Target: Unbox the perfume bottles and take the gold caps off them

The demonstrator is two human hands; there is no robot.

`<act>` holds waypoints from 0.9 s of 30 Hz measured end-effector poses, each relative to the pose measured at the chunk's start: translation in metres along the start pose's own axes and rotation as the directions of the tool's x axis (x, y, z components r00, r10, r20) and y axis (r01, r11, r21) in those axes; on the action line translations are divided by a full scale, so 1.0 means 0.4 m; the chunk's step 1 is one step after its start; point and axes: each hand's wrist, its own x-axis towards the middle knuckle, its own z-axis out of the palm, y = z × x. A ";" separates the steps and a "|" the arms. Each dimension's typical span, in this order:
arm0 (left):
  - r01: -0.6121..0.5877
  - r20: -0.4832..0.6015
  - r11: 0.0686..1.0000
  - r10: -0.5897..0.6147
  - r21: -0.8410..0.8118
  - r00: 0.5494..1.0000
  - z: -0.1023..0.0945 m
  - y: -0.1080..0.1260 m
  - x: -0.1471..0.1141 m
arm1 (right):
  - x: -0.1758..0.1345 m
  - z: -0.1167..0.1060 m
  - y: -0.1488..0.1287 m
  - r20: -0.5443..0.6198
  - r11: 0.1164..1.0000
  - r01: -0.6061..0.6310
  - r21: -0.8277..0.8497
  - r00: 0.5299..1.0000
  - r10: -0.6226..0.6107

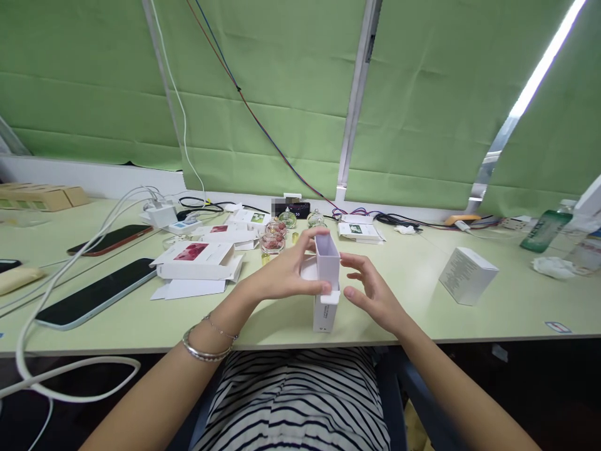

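Observation:
A narrow white cardboard box stands upright near the table's front edge, printed with small dark text. Out of its open top rises a white card insert, hollow at its upper end. My left hand grips the insert from the left, thumb in front and fingers behind. To the right, my right hand has its fingers apart and curved, the index fingertip at or very near the insert's edge. Behind the box, several round glass bottles with pink or green contents stand in a cluster.
Flattened and opened cartons lie left of the bottles, beside a phone and white cables. Another opened carton lies behind on the right. A closed white box and a green bottle stand further right.

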 end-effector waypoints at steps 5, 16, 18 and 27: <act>-0.064 0.149 0.982 0.037 0.180 0.988 0.012 0.002 0.001 | -0.006 -0.009 -0.006 0.010 0.986 0.136 -0.093 0.991 -0.135; -0.080 0.215 0.958 0.020 0.276 0.976 0.009 -0.007 -0.006 | -0.015 0.039 0.038 0.176 0.984 0.093 -0.149 0.982 -0.066; -0.087 0.208 0.952 0.025 0.293 0.978 0.014 -0.011 -0.007 | -0.016 0.043 0.040 0.167 0.985 0.077 -0.156 0.985 -0.050; 0.096 -0.087 0.906 -0.066 0.412 0.994 0.022 -0.016 -0.058 | -0.006 -0.082 0.109 -0.311 0.821 -0.325 -0.469 0.931 0.192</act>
